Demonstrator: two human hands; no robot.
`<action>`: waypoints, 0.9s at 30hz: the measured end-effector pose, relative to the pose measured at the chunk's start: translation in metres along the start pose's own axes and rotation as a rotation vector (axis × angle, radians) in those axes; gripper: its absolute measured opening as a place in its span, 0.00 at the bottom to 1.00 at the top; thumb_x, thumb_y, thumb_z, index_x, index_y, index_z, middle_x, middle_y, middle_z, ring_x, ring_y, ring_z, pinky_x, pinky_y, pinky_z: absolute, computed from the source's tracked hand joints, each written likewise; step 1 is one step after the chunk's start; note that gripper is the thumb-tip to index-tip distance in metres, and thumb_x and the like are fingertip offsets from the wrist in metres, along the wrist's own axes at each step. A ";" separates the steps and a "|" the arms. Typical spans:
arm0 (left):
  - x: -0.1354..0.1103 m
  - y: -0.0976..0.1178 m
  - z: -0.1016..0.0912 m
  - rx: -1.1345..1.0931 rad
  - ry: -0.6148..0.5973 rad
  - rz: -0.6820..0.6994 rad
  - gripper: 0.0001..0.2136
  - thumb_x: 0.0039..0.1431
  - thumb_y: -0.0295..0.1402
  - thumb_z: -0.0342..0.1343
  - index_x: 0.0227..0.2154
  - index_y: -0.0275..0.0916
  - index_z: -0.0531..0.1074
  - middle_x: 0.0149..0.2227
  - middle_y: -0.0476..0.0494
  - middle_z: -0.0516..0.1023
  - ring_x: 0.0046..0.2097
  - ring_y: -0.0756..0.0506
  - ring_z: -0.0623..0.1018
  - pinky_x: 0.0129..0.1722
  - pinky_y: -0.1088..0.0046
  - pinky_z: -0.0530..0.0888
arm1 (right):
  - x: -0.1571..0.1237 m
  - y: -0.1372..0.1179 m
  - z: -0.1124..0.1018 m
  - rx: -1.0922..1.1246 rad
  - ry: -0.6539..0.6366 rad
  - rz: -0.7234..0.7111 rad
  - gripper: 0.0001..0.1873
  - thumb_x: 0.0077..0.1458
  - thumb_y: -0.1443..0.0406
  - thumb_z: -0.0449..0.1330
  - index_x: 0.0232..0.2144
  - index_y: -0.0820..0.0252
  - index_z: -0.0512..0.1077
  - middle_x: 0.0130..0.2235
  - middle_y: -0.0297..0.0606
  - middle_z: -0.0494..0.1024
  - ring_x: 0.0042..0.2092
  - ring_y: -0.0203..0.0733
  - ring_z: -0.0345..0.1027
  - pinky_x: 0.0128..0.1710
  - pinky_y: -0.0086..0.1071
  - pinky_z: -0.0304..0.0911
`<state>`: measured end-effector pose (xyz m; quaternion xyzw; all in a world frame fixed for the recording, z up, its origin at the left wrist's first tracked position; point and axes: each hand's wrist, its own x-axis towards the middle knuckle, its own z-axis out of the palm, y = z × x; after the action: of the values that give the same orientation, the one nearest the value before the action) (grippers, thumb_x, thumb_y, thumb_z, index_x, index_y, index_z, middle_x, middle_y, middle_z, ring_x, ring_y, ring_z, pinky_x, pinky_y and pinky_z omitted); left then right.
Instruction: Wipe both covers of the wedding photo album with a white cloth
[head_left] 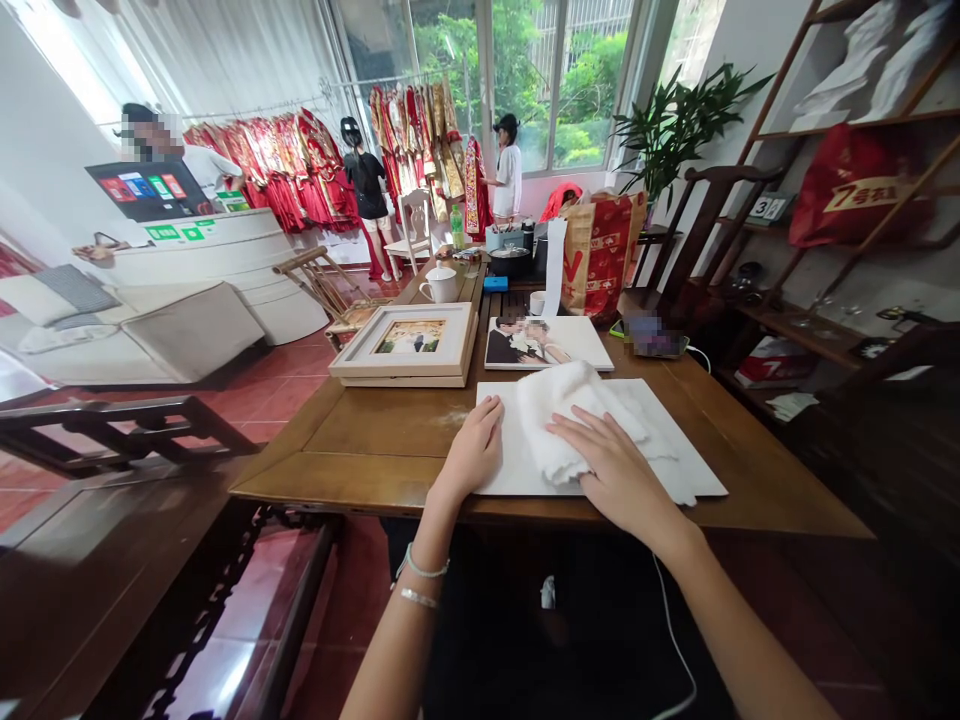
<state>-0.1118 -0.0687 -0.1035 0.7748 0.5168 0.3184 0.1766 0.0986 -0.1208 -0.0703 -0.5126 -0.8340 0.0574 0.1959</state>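
A flat white board (679, 478) lies at the table's near edge. My left hand (474, 450) is closed on its left edge, with the fingers pointing away from me. On the board rests a folded white towel (559, 400), its thinner end spread out to the right. My right hand (611, 465) lies on the towel with fingers stretched and apart. The towel hides much of the board's surface. Just beyond the board is a photo print of a couple (551, 345). To the left sit stacked light wooden picture frames (405, 345).
Farther back on the wooden table (360, 470) are a lidded white mug (441, 283), a small white cup (537, 302) and a red-and-brown paper bag (600, 255). A phone (654, 337) with a cable lies right. A dark bench (112, 540) stands left. Several people are beyond, near clothes racks.
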 end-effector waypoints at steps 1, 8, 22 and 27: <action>0.000 0.000 0.000 0.003 -0.001 0.000 0.20 0.63 0.29 0.40 0.56 0.34 0.65 0.62 0.36 0.62 0.65 0.41 0.59 0.64 0.57 0.57 | 0.010 0.001 0.003 -0.027 0.008 0.027 0.36 0.44 0.77 0.47 0.57 0.59 0.64 0.62 0.36 0.64 0.65 0.43 0.46 0.65 0.49 0.40; 0.001 0.000 -0.001 0.000 -0.009 0.016 0.20 0.63 0.28 0.40 0.56 0.34 0.64 0.62 0.35 0.62 0.65 0.41 0.59 0.64 0.56 0.57 | 0.059 -0.008 0.020 -0.140 0.009 0.071 0.33 0.49 0.74 0.49 0.59 0.64 0.63 0.63 0.43 0.61 0.65 0.55 0.43 0.63 0.55 0.37; -0.001 0.003 -0.006 -0.007 -0.017 0.043 0.20 0.63 0.28 0.40 0.56 0.35 0.65 0.62 0.37 0.62 0.65 0.42 0.59 0.64 0.59 0.58 | -0.004 -0.042 0.013 -0.101 0.011 -0.070 0.40 0.39 0.78 0.48 0.58 0.61 0.64 0.62 0.38 0.63 0.65 0.50 0.44 0.64 0.53 0.39; -0.002 0.003 -0.007 -0.003 -0.051 0.031 0.20 0.62 0.29 0.44 0.55 0.33 0.66 0.63 0.35 0.60 0.66 0.40 0.57 0.64 0.59 0.59 | -0.031 -0.048 -0.010 0.030 -0.139 -0.182 0.46 0.33 0.79 0.46 0.59 0.59 0.62 0.63 0.35 0.61 0.66 0.45 0.41 0.65 0.52 0.38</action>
<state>-0.1146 -0.0721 -0.0969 0.7904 0.4995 0.3019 0.1858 0.0744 -0.1718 -0.0551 -0.4263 -0.8878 0.0873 0.1496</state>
